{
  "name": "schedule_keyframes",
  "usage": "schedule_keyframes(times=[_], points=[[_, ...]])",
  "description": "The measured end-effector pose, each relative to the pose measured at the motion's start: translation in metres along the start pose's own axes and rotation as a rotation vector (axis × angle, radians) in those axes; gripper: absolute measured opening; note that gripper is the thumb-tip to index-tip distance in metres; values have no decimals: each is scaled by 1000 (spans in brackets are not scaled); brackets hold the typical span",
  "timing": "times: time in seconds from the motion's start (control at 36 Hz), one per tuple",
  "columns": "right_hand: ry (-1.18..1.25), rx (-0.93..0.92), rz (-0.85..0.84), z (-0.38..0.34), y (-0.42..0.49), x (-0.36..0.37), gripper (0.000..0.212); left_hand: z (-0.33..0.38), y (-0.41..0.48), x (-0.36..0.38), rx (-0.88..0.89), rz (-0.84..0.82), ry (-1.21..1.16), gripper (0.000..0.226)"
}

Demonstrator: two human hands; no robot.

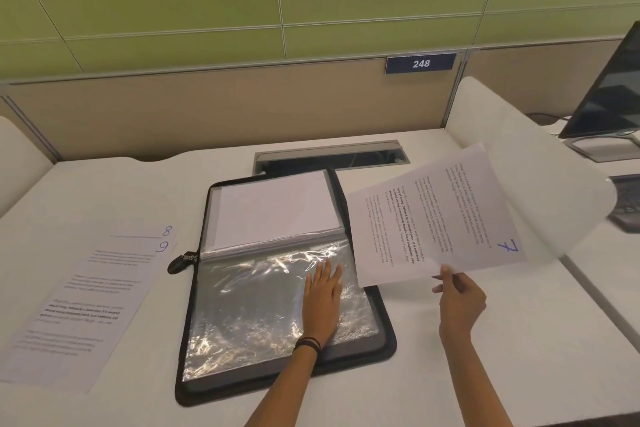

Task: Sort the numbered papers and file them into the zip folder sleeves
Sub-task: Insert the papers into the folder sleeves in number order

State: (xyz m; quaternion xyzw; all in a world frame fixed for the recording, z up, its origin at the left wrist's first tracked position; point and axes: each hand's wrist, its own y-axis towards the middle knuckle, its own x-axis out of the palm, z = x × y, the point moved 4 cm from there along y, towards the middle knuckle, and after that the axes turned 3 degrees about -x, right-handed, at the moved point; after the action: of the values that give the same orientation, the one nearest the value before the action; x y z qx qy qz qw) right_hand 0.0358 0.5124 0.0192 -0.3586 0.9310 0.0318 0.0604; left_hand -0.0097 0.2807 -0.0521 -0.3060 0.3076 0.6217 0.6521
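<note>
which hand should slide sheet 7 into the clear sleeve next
Right. The right hand pinches the sheet marked 7 by its near edge, beside the clear sleeve. The left hand lies flat on that sleeve, so it probably serves better steadying it.

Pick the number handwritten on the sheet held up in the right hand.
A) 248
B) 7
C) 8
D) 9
B: the sheet pinched by the right hand carries a blue handwritten 7 near its corner; 8 and 9 mark the papers lying on the desk at left.
</note>
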Motion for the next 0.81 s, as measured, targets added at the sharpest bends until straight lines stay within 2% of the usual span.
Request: schedule_keyframes(times=[0.06, 0.14, 0.22, 0.25, 0.31, 0.39, 0.44, 0.5, 0.53, 0.61, 0.75, 0.81], points=[[-2, -2, -12, 2, -2, 0, 27, 1, -1, -3, -18, -7, -101, 104], [-13, -10, -40, 4, -6, -1, 26, 6, -1, -7, -42, -27, -178, 86], [-19, -17, -64, 8, -10, -4, 24, 6, 1, -8, -77, -61, -199, 54], [-24, -17, -70, 10, -11, -5, 23, 6, 1, -8, -82, -62, -208, 52], [-40, -19, -83, 14, -11, -9, 22, 6, 2, -9, -78, -55, -218, 55], [-57, -18, -103, 18, -12, -15, 20, 4, 3, -5, -47, -27, -253, 100], [-62, -13, -116, 22, -12, -20, 21, 2, 5, -2, -44, -20, -247, 111], [-75, -15, -134, 25, -12, -25, 22, 2, 5, -3, -37, -16, -229, 107], [-84, -19, -144, 27, -12, -27, 22, 4, 4, -3, -35, -22, -214, 97], [-105, -31, -170, 30, -13, -33, 22, 6, 2, -3, -47, -32, -174, 48], [-127, -38, -203, 37, -14, -41, 23, 4, 3, -4, -30, -30, -195, 43], [-145, -42, -215, 38, -14, -41, 23, 3, 3, -3, -24, -38, -205, 55]])
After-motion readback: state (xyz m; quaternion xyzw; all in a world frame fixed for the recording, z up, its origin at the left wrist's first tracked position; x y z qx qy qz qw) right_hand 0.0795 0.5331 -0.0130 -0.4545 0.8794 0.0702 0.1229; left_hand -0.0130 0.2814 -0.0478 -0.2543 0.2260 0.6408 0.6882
